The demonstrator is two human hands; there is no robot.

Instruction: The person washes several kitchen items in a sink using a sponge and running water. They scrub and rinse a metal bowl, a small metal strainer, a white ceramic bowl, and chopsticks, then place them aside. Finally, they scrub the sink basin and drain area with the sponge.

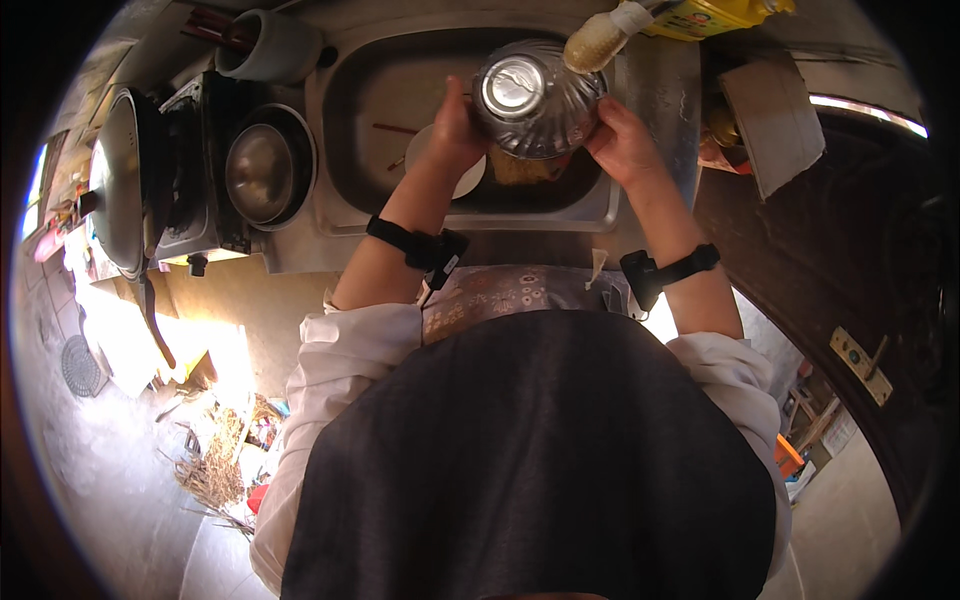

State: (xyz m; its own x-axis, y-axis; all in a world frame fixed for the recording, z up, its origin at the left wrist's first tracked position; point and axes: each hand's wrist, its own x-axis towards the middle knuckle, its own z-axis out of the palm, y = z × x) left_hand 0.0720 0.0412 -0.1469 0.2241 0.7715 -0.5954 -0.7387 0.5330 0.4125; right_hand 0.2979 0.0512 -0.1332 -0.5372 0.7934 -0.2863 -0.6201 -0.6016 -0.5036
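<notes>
Both hands hold a clear ridged glass bowl (559, 120) by its sides, tilted over the metal sink (360, 165), its round base facing up towards me. My left hand (459, 127) grips its left side with the thumb raised. On the right side, my right hand (622, 142) has its fingers at the rim. A faucet with a cloth-like cover (600, 39) reaches over the bowl's upper right. Below in the basin lie a white dish (469, 180), partly hidden by my left hand, a reddish stick (394, 128) and a yellowish-brown thing (517, 171) that I cannot identify.
Left of the sink sit a metal bowl (261, 172) and a wok (116, 184) on a stove. A grey pot (281, 46) stands at the upper left. A yellow container (697, 19) is behind the faucet. At the right are a board (776, 124) and a dark door (825, 247).
</notes>
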